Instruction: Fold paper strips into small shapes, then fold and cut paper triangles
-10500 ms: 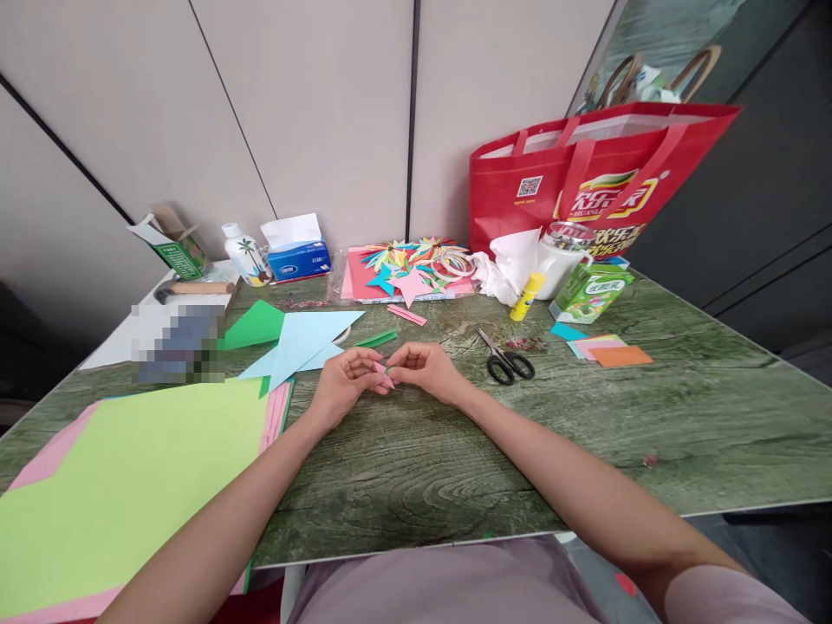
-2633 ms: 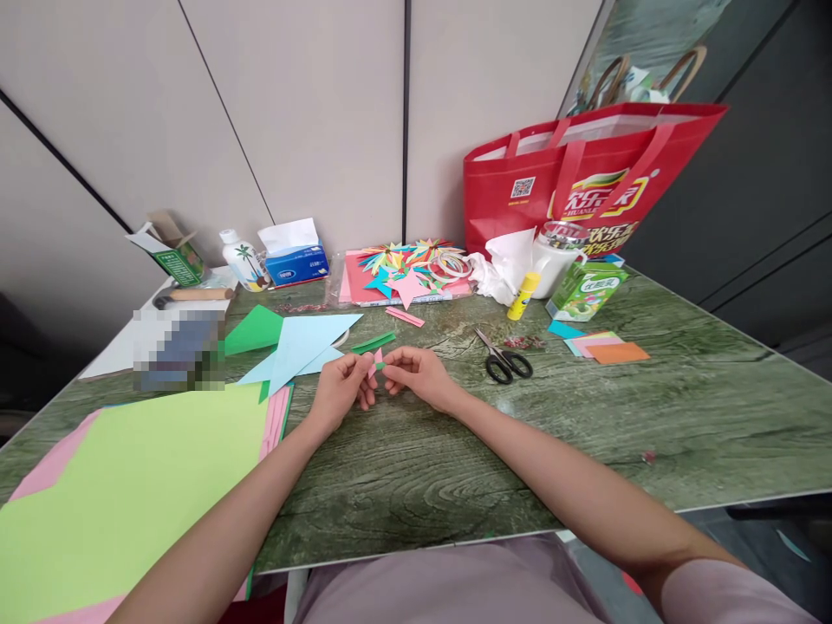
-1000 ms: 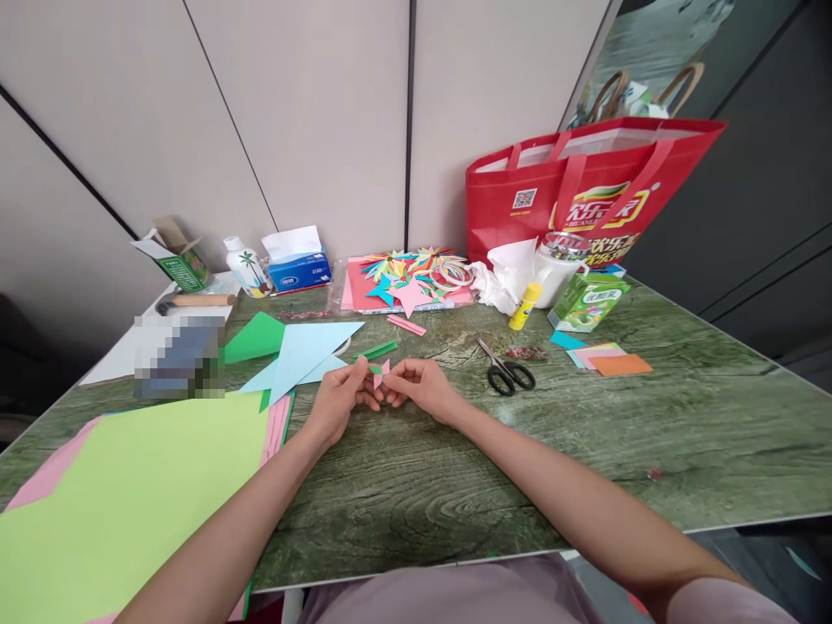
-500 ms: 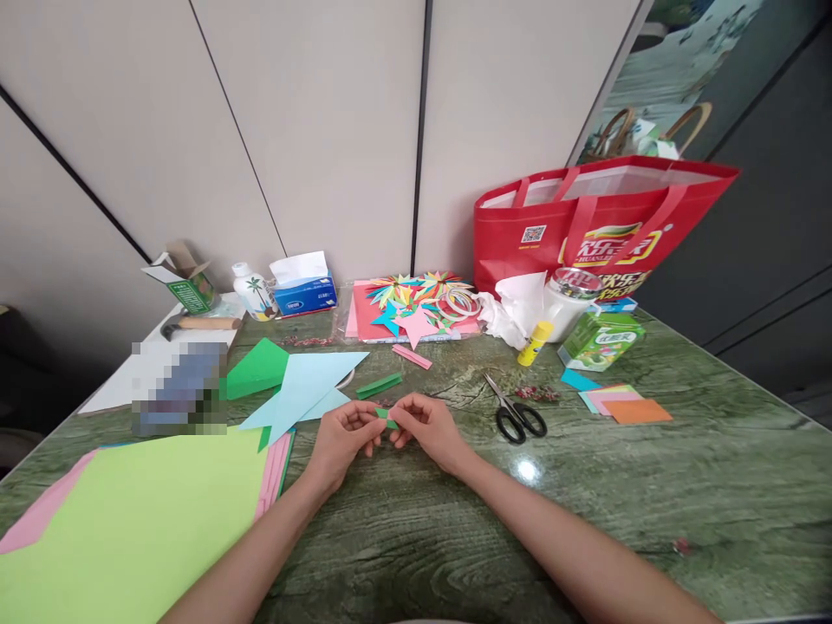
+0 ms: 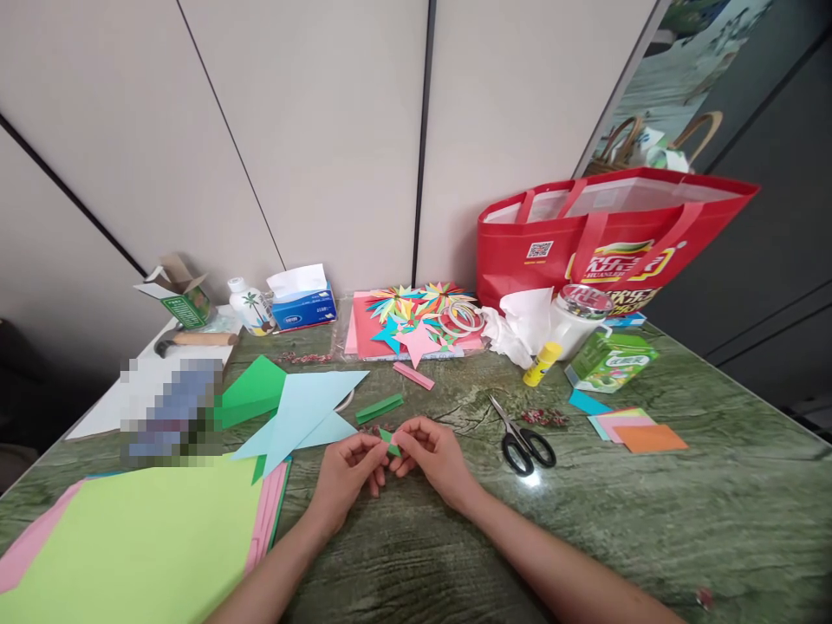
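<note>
My left hand (image 5: 349, 472) and my right hand (image 5: 434, 452) meet over the green table (image 5: 650, 520), fingertips pinched together on a small folded paper piece (image 5: 390, 443). The piece shows green; most of it is hidden by my fingers. Just beyond the hands lie a folded green paper strip (image 5: 379, 408) and a pink strip (image 5: 414, 375). Light blue paper cut-offs (image 5: 305, 412) lie left of my left hand.
Large lime and pink sheets (image 5: 136, 546) fill the near left. Scissors (image 5: 523, 440), a glue stick (image 5: 542, 364), a green carton (image 5: 611, 361) and small coloured squares (image 5: 640, 429) lie right. Finished paper stars (image 5: 416, 316), tape rolls, a tissue box (image 5: 302, 299) and a red bag (image 5: 604, 238) stand at the back.
The view has tilted upward, so the hands sit lower in the picture. The small piece has been turned in my fingers: pink showed before, green now. Both hands keep their pinch.
</note>
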The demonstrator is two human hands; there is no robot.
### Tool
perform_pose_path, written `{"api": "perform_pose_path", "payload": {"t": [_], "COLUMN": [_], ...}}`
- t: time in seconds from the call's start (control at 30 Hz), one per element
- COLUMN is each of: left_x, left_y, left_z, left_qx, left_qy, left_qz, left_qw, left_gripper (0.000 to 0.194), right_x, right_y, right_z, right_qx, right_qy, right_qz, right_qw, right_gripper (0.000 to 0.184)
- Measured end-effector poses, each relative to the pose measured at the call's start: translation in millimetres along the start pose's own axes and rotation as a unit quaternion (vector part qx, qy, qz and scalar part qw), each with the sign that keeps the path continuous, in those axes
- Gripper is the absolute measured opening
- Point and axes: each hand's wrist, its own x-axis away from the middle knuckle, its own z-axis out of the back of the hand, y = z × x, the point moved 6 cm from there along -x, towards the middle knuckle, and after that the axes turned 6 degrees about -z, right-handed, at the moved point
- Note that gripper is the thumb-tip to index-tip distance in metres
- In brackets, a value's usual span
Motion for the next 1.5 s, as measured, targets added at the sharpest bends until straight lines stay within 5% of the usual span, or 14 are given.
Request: {"api": "perform_pose_path", "payload": {"t": [0.27, 0.77, 1.07, 1.5], "left_x": [0.9, 0.5, -2.6, -3.5], "left_y": [4.2, 4.1, 3.1, -2.1], "left_z": [-1.5, -3.7, -2.9, -4.7], "left_qx": [-0.006, 0.138, 0.175, 0.164], "left_qy": [-0.008, -0.047, 0.015, 0.003], "left_qz": [-0.006, 0.04, 0.072, 0.075], "left_qw": [1.0, 0.989, 0.982, 0.984], "left_gripper": [0.027, 0.023, 0.025, 0.025], "right_x": [2.6, 6.2, 1.3, -2.5], "right_y": [-4.9, 3.1, -2.8, -0.4], "right_z": [-0.5, -5.1, -2.7, -0.3], "right_qx": [0.076, -0.001, -0.01, 0.013], "right_qy": [0.015, -0.007, -0.017, 0.0], "right_qz": [0.005, -0.048, -0.033, -0.03], "right_qw": [0.997, 0.999, 0.999, 0.999], "right_gripper": [0.024, 0.021, 0.021, 0.022]}}
